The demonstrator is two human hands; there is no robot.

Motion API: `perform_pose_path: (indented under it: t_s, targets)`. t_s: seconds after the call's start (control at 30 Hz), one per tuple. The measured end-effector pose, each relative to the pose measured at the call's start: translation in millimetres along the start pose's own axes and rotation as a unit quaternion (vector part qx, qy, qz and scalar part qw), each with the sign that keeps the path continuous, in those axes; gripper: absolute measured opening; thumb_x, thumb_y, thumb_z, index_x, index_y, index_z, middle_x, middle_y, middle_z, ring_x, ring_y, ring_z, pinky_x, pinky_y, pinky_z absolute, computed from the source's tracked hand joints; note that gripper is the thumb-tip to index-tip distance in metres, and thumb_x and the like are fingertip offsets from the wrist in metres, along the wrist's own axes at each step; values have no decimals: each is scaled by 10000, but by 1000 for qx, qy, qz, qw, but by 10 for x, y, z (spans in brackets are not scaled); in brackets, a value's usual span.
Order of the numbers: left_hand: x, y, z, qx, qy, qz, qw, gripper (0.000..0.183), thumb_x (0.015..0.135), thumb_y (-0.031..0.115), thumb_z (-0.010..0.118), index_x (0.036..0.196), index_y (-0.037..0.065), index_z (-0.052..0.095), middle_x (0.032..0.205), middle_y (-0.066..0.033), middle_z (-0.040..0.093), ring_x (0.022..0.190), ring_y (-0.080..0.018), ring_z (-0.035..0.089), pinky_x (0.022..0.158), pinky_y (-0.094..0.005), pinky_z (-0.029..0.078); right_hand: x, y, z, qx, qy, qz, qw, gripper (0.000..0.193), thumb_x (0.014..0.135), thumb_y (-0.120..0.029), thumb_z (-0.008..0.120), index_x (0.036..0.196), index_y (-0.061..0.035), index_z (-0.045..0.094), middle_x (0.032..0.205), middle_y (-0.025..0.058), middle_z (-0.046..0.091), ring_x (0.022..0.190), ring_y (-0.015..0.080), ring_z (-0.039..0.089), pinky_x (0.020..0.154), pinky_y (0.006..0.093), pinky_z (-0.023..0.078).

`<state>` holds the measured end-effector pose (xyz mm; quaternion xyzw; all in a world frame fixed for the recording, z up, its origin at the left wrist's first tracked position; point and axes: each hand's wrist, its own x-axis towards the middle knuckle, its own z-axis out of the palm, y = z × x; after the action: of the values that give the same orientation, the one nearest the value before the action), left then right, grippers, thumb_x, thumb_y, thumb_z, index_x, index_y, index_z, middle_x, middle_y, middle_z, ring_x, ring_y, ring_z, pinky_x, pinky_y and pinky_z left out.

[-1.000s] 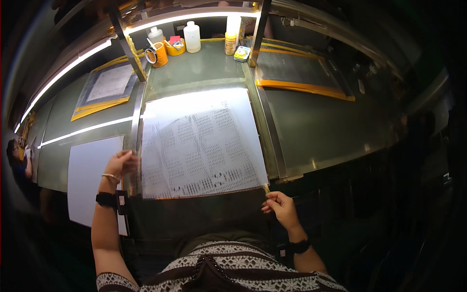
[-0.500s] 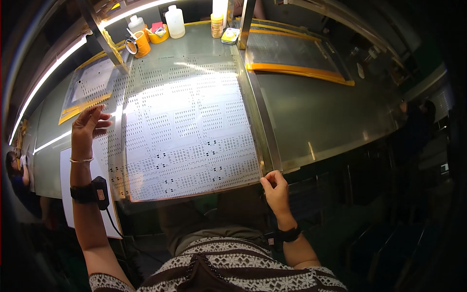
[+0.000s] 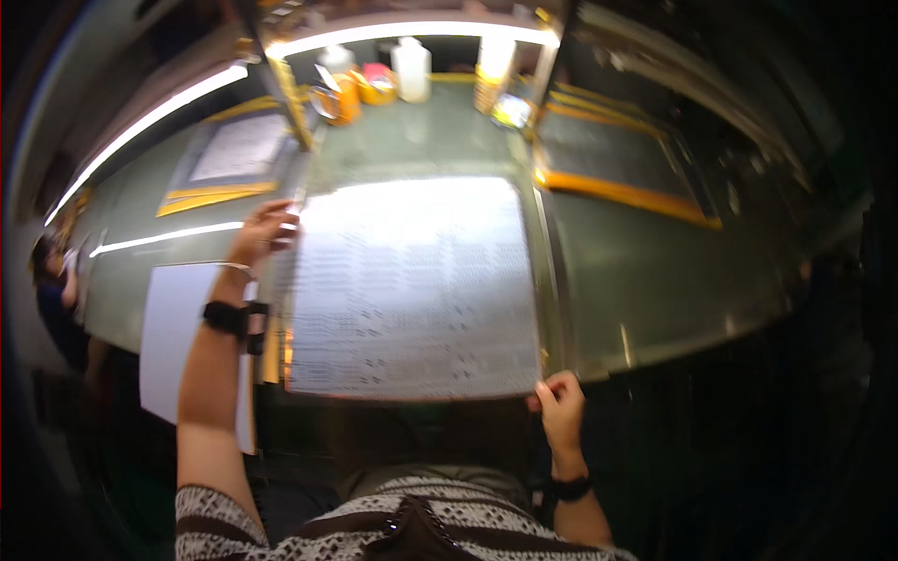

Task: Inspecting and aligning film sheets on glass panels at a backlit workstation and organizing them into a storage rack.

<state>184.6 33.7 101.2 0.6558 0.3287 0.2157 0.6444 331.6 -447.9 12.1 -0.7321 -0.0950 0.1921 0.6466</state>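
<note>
A large pale sheet of printed film [image 3: 412, 280], covered in rows of small dark marks, lies in front of me on the green bench. Motion blur smears its pattern, and lamp glare whitens its far part. My left hand [image 3: 260, 234] is at its left edge, fingertips closed on that side. At the near right corner, my right hand [image 3: 563, 411] pinches the sheet between thumb and fingers. Whether another sheet lies underneath cannot be made out. A white board [image 3: 176, 341] sits partly behind my left forearm and juts over the bench's near edge.
Metal posts [image 3: 273, 79] and a bright lamp [image 3: 412, 35] stand beyond the sheet. Behind it are tape rolls [image 3: 344, 98] and a white bottle [image 3: 412, 70]. Orange-edged clear panels lie left [image 3: 229, 154] and right [image 3: 622, 159]. Another person [image 3: 58, 290] is at far left.
My left hand has come rightward to the sheet's left edge; the see-through patterned layer no longer reaches out past that side. My right hand keeps its corner. The whole view has shifted.
</note>
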Motion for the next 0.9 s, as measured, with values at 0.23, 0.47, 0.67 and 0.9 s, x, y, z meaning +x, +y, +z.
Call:
perform_pose_path:
  t_s: [0.23,0.47,0.67,0.9]
  targets:
    - [647,-735,115,200,78,-96,972,249,793,208,667,1011,97,620,859,-104,664,786,-173,635,690,-314,490,-28,92,-81,2,15,51,999,135,841,47,523,829,-24,409,684,61,525,536,133,574,498,250,517]
    - [547,-482,345,439,146,-50,885,506,783,265,674,1239,141,490,1070,-182,622,1029,-335,580,871,-402,460,-86,44,-62,-32,34,63,997,139,840,44,528,845,-25,407,673,62,510,514,132,556,504,254,510]
    - [738,-582,290,541,43,-49,839,571,845,250,594,1370,193,377,1099,-184,611,1033,-331,579,886,-406,455,-137,-172,-74,-18,-9,53,998,95,854,-8,577,841,-28,485,716,51,572,608,136,584,565,256,479]
    - [732,-591,323,575,48,-56,815,518,864,212,532,1362,189,391,1056,-172,628,990,-320,602,862,-406,471,-115,-145,-89,-23,-20,47,998,110,854,-9,583,842,-31,476,704,37,562,602,126,582,565,245,482]
